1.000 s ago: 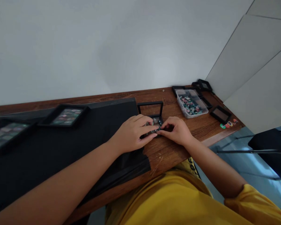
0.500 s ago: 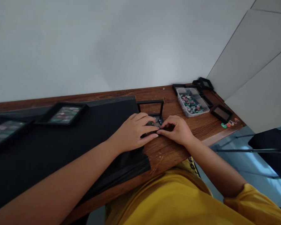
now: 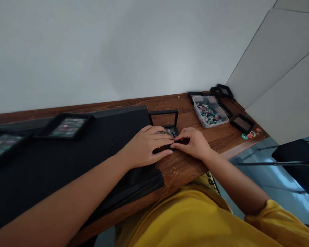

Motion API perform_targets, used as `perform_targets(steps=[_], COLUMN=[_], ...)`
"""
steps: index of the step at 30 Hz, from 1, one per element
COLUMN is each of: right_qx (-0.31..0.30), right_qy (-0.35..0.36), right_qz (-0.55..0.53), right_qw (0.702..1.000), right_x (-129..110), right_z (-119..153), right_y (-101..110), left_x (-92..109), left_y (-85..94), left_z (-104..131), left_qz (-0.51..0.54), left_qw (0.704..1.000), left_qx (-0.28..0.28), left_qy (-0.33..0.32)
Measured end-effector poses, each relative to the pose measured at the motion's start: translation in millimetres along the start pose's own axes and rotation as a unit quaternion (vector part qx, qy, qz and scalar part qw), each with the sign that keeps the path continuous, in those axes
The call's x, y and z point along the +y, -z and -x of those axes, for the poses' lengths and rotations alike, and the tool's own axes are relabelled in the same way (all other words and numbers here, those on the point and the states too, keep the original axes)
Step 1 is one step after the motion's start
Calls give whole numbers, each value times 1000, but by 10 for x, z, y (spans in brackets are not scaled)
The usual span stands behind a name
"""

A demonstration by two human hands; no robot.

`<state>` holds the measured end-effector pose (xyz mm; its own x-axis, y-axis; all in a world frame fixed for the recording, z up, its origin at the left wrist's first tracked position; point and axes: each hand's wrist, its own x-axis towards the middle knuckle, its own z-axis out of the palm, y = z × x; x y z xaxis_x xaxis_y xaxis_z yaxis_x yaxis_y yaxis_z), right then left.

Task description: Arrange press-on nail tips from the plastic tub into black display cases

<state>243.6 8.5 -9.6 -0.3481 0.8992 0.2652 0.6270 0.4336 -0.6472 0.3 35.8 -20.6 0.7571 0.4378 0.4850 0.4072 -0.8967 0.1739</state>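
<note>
A hinged black display frame (image 3: 175,118) stands with its lid raised and see-through in front of me, its base low on the table under both hands. Small shiny stones (image 3: 169,131) show in the base, partly covered by fingers. My left hand (image 3: 146,145) straddles the base from the left, its fingers over the top and its thumb along the near side, holding it. At the base's right end, my right hand (image 3: 193,142) has thumb and forefinger drawn together in a pinch. What lies between those fingertips is too small to make out.
A clear plastic tub (image 3: 225,120) of pink and green stone chips stands to the right. Several black frames lie around it, one (image 3: 242,123) near round stickers (image 3: 252,133). Two filled frames, one here (image 3: 67,126), rest on a black mat (image 3: 113,137) at left. A chair (image 3: 296,156) stands right.
The view has shifted slightly. Both hands stay at the frame's base, and the small bluish item between the right fingertips no longer shows. A little more of the stones is visible.
</note>
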Motion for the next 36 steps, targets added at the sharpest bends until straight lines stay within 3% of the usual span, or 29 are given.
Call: perform_targets(steps=[9, 17, 26, 36], right_qx=[9, 7, 2, 30], right_qy=[15, 33, 31, 54], right_qz=[7, 69, 119, 31], right_qw=[1000, 997, 992, 998], right_x=[17, -29, -51, -66], right_z=[17, 19, 13, 54], right_y=[-30, 7, -25, 49], left_x=[17, -10, -26, -47], left_y=[4, -22, -43, 7], left_z=[-14, 6, -16, -4], left_qz=[17, 26, 24, 27], left_qw=[1000, 999, 998, 997], left_qx=[3, 0, 33, 23], left_qy=[-1, 44, 48, 74])
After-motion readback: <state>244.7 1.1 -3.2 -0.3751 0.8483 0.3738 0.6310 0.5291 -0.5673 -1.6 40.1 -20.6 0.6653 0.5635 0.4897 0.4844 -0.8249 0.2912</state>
